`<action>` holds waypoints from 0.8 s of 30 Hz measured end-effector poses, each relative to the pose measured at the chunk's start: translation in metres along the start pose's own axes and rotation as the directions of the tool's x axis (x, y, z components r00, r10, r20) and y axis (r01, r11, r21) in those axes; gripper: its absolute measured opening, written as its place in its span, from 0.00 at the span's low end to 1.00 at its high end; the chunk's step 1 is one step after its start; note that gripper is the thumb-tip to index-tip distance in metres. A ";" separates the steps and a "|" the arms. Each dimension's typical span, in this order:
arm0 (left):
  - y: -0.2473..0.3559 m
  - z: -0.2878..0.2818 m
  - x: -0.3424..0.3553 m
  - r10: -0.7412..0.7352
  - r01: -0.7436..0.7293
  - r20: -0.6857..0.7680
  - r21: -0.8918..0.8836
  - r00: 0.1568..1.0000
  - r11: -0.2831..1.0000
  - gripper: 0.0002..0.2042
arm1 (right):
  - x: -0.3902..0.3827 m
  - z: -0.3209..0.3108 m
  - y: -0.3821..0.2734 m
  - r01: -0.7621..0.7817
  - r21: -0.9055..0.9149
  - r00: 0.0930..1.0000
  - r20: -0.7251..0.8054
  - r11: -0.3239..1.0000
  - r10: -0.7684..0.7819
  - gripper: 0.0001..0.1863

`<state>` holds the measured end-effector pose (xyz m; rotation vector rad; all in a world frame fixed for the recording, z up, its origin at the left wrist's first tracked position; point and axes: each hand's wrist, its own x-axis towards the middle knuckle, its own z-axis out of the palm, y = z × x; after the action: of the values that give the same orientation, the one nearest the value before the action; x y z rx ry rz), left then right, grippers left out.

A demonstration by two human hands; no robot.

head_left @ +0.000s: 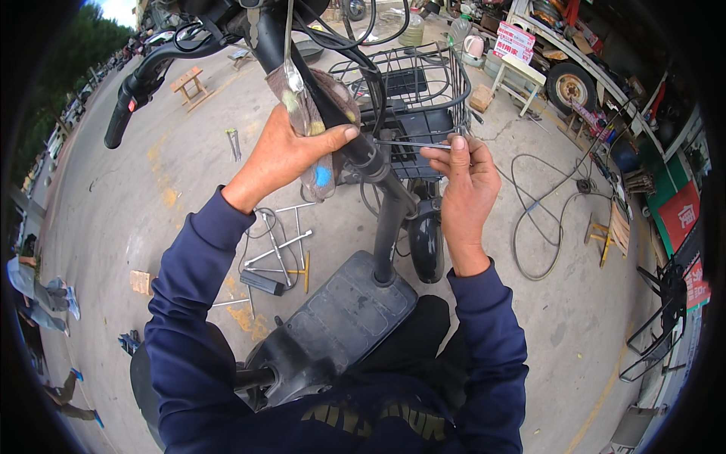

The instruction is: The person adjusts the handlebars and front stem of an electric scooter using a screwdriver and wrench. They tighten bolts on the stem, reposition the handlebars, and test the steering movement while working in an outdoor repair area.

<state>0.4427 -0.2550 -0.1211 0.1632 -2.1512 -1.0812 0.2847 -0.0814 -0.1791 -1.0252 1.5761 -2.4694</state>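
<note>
A black electric scooter stands before me, its steering column (364, 155) slanting down to the footboard (344, 303). My left hand (283, 155) is closed around the upper column where a grey-brown cloth (323, 147) with yellow and blue patches hangs against it. The thumb lies across the front of the column. My right hand (470, 181) pinches a slim metal rod-like tool (412, 144) between thumb and fingers. Its far end points left and meets the column, or lies just beside it; the exact contact cannot be made out.
A black wire basket (452, 87) is fixed at the scooter's front. Cross-shaped wrenches (278, 250) lie on the ground to the left, near a wooden stool (190, 85). A cable (522, 227) loops at right, by a tyre (571, 87). People's legs (60, 299) show at far left.
</note>
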 end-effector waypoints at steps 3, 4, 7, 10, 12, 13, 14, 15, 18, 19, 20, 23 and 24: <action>-0.001 0.000 0.000 -0.011 0.011 -0.010 -0.029 1.000 1.000 0.18 | 0.000 -0.010 0.000 -0.060 -0.104 0.998 -0.008 0.993 0.060 0.15; -0.003 0.000 -0.001 -0.003 0.002 -0.025 -0.028 1.000 1.000 0.18 | 0.000 -0.012 -0.001 -0.087 -0.151 0.996 -0.011 0.985 0.086 0.15; -0.005 -0.001 -0.001 -0.004 0.003 -0.025 -0.013 1.000 1.000 0.19 | 0.002 -0.009 -0.003 -0.109 -0.134 0.994 -0.033 0.985 0.105 0.16; -0.001 0.002 0.001 0.002 -0.002 -0.012 -0.021 1.000 1.000 0.19 | 0.008 -0.015 0.000 -0.254 -0.078 0.967 -0.051 0.964 0.251 0.16; 0.000 0.002 0.000 -0.008 0.008 -0.007 -0.026 1.000 1.000 0.19 | 0.011 -0.014 -0.001 -0.246 -0.086 0.969 -0.032 0.965 0.244 0.16; -0.001 0.001 0.000 -0.019 0.019 -0.003 -0.025 1.000 0.999 0.19 | 0.012 -0.014 -0.002 -0.241 -0.091 0.970 -0.023 0.966 0.240 0.16; -0.002 -0.001 0.000 -0.031 0.031 -0.001 -0.024 1.000 0.999 0.19 | 0.013 -0.018 -0.007 -0.214 -0.197 0.970 0.077 0.957 0.233 0.16; -0.002 -0.002 -0.001 -0.008 0.008 -0.012 -0.020 1.000 1.000 0.18 | 0.017 -0.024 -0.016 -0.172 -0.292 0.956 0.182 0.941 0.231 0.16; -0.002 0.001 -0.001 0.009 -0.010 -0.011 -0.030 1.000 0.999 0.18 | 0.045 -0.042 -0.046 -0.221 -0.472 0.795 0.419 0.853 0.438 0.16; -0.002 0.000 -0.001 -0.023 0.023 0.008 -0.041 1.000 0.999 0.18 | 0.055 -0.043 -0.054 -0.264 -0.525 0.704 0.469 0.809 0.534 0.16; -0.001 -0.002 0.000 -0.051 0.053 0.024 -0.048 0.998 0.997 0.18 | 0.062 -0.040 -0.059 -0.245 -0.558 0.649 0.513 0.793 0.562 0.16; 0.000 0.001 -0.002 -0.016 0.016 -0.017 -0.049 1.000 0.999 0.17 | 0.073 -0.031 -0.069 -0.134 -0.634 0.554 0.589 0.761 0.588 0.15; 0.001 0.000 -0.001 -0.019 0.019 -0.008 -0.033 1.000 0.999 0.16 | 0.076 -0.029 -0.074 -0.020 -0.668 0.556 0.611 0.744 0.564 0.14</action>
<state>0.4437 -0.2537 -0.1213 0.1730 -2.1268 -1.1243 0.2324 -0.0508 -0.0876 -1.4406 1.9262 -0.9430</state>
